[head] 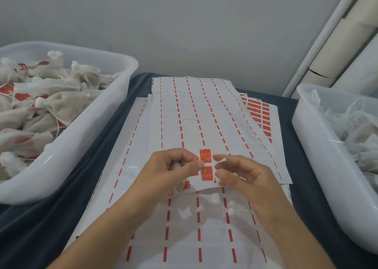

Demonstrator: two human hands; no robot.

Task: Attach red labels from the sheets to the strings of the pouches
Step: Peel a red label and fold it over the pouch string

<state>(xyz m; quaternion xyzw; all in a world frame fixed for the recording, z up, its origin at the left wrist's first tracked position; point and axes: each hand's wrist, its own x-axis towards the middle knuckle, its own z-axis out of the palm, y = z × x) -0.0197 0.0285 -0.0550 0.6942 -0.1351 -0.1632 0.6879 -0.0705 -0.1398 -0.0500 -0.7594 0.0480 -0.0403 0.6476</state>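
- sheets [196, 113] showing white with red dashed lines
- two labels [205, 156] showing red with pale print
- pouches [61, 103] looking off-white
- tubs [86, 129] looking translucent white
- tablecloth [41, 223] showing dark blue

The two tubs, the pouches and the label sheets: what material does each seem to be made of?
The left tub and right tub look like translucent white plastic, smooth and slightly glossy. The pouches seem thin white non-woven or mesh fabric, since they crumple softly. The label sheets look like glossy release paper: the bare liner reflects light.
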